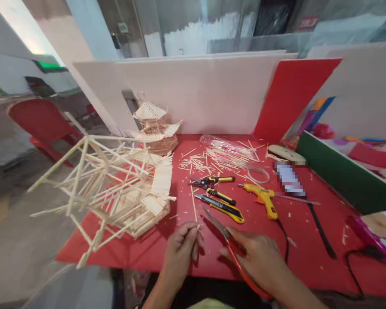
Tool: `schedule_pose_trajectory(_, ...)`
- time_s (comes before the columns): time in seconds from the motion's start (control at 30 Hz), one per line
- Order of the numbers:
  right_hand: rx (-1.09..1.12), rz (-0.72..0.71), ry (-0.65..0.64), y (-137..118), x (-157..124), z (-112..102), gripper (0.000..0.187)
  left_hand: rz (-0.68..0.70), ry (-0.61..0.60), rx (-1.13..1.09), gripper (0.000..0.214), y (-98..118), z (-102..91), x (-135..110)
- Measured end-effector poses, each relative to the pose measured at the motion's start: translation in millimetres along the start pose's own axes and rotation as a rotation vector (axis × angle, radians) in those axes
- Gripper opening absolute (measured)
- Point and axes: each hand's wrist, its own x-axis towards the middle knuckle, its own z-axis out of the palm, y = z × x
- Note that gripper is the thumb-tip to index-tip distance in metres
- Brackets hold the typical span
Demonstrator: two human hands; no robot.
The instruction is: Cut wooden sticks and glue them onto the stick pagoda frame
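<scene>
My left hand [183, 249] pinches a thin wooden stick [193, 206] near its lower end, close to the table's front edge. My right hand [257, 255] is wrapped round the red handles of a pair of scissors [223, 231]. Their metal blades point up and left, just right of the pinched stick and apart from my left fingers. Beyond my hands lie a yellow-and-black utility knife [223, 208], yellow-and-black pruning shears [212, 186] and a yellow glue gun [260, 197]. To the left stands a large stick-built framework [122, 184].
A small stick-built pagoda [151, 128] stands behind the framework. Loose sticks [196, 163] and a clear plastic bag [228, 148] lie at the back of the red table [212, 253]. A phone [289, 178] and a green-sided box [341, 171] are at the right. A white board [193, 94] rises behind.
</scene>
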Motion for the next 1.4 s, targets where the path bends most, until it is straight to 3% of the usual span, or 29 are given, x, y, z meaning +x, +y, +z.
schedule_pose_trajectory(0.13,-0.152,0.042,0.040,1,3,14,0.043,-0.029,0.005,-0.090,0.030,5,-3.6,5)
schedule_pose_trajectory(0.23,-0.179,-0.008,0.161,-1,4,12,0.035,-0.079,0.034,-0.189,0.030,11,-5.5,2)
schedule_pose_trajectory(0.33,0.026,-0.097,0.338,-15,6,-1,0.024,-0.157,0.090,-0.339,0.028,18,-7.0,-5)
schedule_pose_trajectory(0.37,0.159,-0.123,0.344,-23,7,-5,0.023,-0.180,0.105,-0.400,0.027,20,-7.7,-8)
schedule_pose_trajectory(0.5,0.703,-0.156,0.074,-65,13,-12,0.019,-0.191,0.152,-0.590,0.022,29,-12.1,-16)
schedule_pose_trajectory(0.6,0.892,-0.144,-0.031,-94,20,-6,0.027,-0.168,0.196,-0.657,0.022,35,-17.0,-21)
schedule_pose_trajectory(0.7,0.976,-0.152,-0.004,-112,28,-1,0.041,-0.139,0.243,-0.694,0.026,40,-23.9,-25)
schedule_pose_trajectory(0.9,0.978,-0.215,0.124,-137,53,-11,0.039,0.007,0.461,-0.699,0.031,50,-40.3,-19)
schedule_pose_trajectory(1.1,1.186,-0.146,0.023,-154,79,-8,0.041,0.065,0.519,-0.744,0.028,60,-38.2,-3)
schedule_pose_trajectory(1.27,1.190,-0.117,0.016,-157,87,-3,0.045,0.054,0.652,-0.689,0.028,66,-34.1,5)
schedule_pose_trajectory(1.4,1.184,-0.101,0.011,-155,90,2,0.047,0.065,0.659,-0.645,0.027,69,-34.1,9)
